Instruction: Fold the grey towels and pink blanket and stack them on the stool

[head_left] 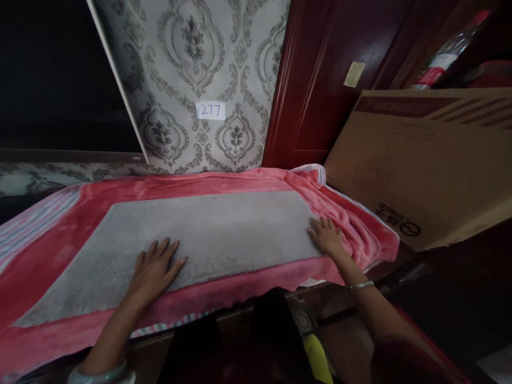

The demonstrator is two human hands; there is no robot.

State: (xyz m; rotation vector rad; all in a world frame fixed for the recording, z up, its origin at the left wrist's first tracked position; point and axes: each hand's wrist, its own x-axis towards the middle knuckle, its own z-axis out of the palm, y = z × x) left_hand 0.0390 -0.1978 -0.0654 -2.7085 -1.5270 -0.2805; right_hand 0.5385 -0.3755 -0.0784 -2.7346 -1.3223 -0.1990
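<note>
A long grey plush mat (232,229) is spread flat over a pink and red blanket (200,184). My left hand (154,269) rests on the mat left of its middle, near the front edge, palm down with the fingers spread. At the mat's right end lies my right hand (326,236), also palm down with fingers apart, touching the mat's edge and the bunched pink blanket beside it. Nothing is held in either hand.
A large cardboard box (424,165) stands at the right, with a plastic bottle (440,63) behind it. A dark screen (60,80) is at the left, against patterned wallpaper (196,48) carrying a "277" label (210,110). A dark red door (316,69) is behind.
</note>
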